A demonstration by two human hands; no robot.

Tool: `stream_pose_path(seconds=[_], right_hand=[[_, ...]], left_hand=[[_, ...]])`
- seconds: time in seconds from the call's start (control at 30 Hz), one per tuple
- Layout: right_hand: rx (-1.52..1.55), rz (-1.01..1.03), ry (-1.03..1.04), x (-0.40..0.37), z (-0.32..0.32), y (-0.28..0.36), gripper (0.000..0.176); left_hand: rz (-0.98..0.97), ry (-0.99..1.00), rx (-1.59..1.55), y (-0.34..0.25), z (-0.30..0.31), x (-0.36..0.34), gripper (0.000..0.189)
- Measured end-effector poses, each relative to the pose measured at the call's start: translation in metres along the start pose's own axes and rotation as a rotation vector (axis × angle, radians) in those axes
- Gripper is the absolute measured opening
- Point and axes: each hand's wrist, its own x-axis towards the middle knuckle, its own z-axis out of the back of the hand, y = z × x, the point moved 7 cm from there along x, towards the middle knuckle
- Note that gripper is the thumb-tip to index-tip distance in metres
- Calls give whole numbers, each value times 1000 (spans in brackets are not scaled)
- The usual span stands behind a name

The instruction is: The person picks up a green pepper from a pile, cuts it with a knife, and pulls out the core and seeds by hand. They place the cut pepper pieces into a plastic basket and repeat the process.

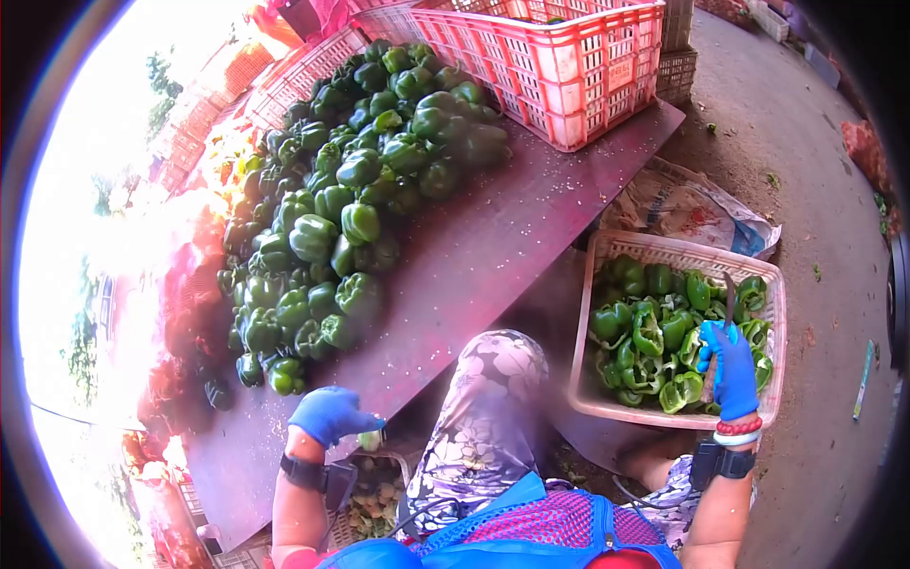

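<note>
My left hand (334,415), in a blue glove, is closed at the table's near edge, with a small pale green piece (370,439) by its fingertips, over a container of pepper cores (377,488). My right hand (730,365), also gloved in blue, is closed around a knife (729,296) whose dark blade points up. It is above a pink-white crate (580,356) of cut green peppers (647,332). A big heap of whole green peppers (313,237) lies on the table (474,275).
A red and white crate (559,71) stands at the table's far end. Behind the crate of cut peppers lies a sack (682,204). My knee in flowered trousers (493,398) is between my hands. Red net bags (185,313) stand at the left.
</note>
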Motion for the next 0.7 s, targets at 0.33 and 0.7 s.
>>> stream_pose_path(seconds=[0.33, 0.7], right_hand=[[937, -233, 113, 22, -24, -21, 35], [479, -7, 457, -20, -119, 30, 39]], left_hand=[[172, -1117, -175, -1, 204, 154, 69], [-776, 129, -2229, -205, 150, 130, 35]])
